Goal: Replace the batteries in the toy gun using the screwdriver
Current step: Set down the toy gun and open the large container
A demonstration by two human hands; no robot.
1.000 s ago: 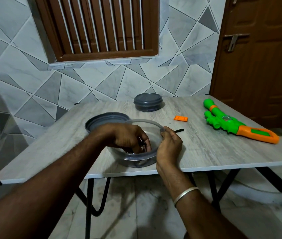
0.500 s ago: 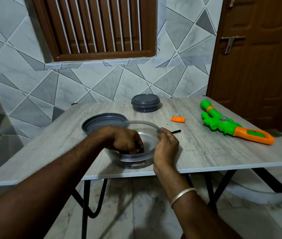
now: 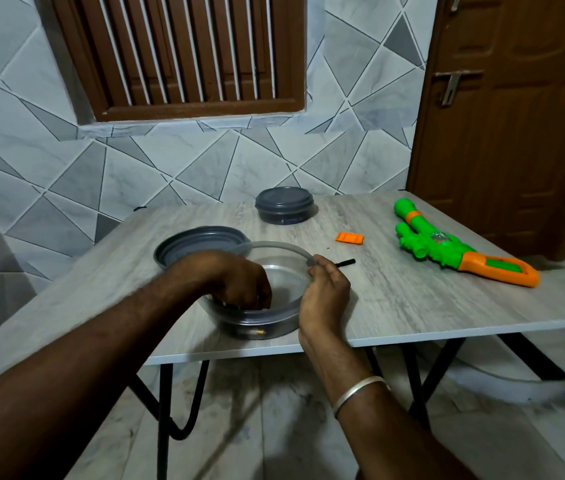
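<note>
I count one toy gun (image 3: 447, 247) lying on the right side of the surface (image 3: 412, 306), well apart from both hands. One orange cover (image 3: 350, 238) sits near it. The left hand (image 3: 243, 282) dips into the one clear bowl (image 3: 284, 244), fingers curled down; I cannot tell whether they grip anything. The right hand (image 3: 326, 296) clasps the bowl's rim. One grey lid (image 3: 184, 244) and one closed container (image 3: 284, 204) sit behind.

No readable text, label or number shows anywhere.
</note>
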